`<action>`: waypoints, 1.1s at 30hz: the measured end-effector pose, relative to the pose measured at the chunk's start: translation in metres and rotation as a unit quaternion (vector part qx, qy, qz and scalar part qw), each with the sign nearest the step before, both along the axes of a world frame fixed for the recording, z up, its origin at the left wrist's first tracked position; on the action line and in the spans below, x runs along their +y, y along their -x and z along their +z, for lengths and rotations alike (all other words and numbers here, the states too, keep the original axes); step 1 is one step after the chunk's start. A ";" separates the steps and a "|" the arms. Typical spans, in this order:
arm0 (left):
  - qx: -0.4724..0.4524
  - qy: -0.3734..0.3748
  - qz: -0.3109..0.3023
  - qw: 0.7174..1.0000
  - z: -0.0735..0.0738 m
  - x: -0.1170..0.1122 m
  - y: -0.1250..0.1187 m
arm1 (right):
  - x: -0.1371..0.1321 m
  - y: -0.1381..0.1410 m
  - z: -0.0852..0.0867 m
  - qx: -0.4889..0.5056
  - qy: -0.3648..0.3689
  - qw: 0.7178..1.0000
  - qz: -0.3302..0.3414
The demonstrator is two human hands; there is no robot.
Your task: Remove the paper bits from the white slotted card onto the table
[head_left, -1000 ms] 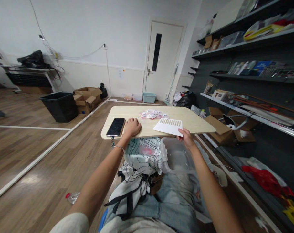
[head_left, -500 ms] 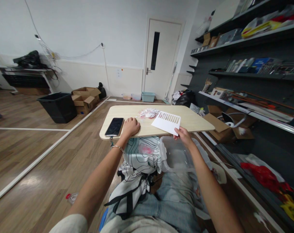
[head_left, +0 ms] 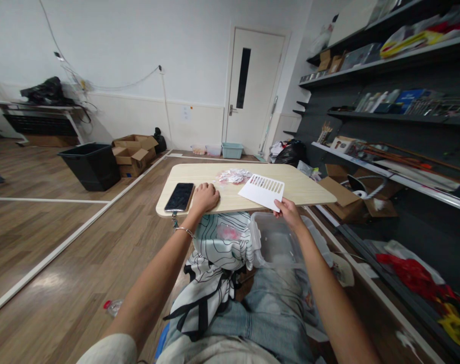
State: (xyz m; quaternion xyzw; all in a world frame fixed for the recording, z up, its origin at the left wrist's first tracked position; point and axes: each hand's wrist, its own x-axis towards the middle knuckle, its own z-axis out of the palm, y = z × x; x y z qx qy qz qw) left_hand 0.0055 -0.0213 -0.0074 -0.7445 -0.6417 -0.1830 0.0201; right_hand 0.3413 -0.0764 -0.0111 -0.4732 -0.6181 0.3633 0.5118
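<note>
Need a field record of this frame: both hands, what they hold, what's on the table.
left hand: curled, resting on table beside phone
right hand: pinches near corner of white slotted card
card position: over table's right near part; lying or lifted, cannot tell
also on table: paper scraps, behind the card
under table edge: clear plastic box

The pale wood-grain desk [head_left: 309,189] looks smooth and matt, the phone [head_left: 180,197] glossy black, the slotted sheet [head_left: 261,191] matt white.
</note>
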 end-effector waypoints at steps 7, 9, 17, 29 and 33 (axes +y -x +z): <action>0.002 0.003 -0.001 1.000 0.001 -0.001 0.000 | 0.000 0.001 -0.004 -0.020 -0.003 0.999 -0.027; 0.002 0.004 0.000 1.000 0.001 -0.002 0.000 | -0.001 0.002 -0.003 -0.024 -0.001 0.999 -0.033; 0.007 0.003 0.000 1.000 0.003 -0.003 0.000 | -0.010 0.006 0.000 -0.027 -0.010 0.998 -0.052; -0.008 0.003 -0.001 1.000 0.002 -0.002 0.000 | -0.008 0.006 0.001 -0.032 -0.009 0.998 -0.047; -0.006 0.000 -0.003 1.000 0.001 -0.002 0.000 | -0.008 0.007 0.001 -0.033 -0.008 0.998 -0.046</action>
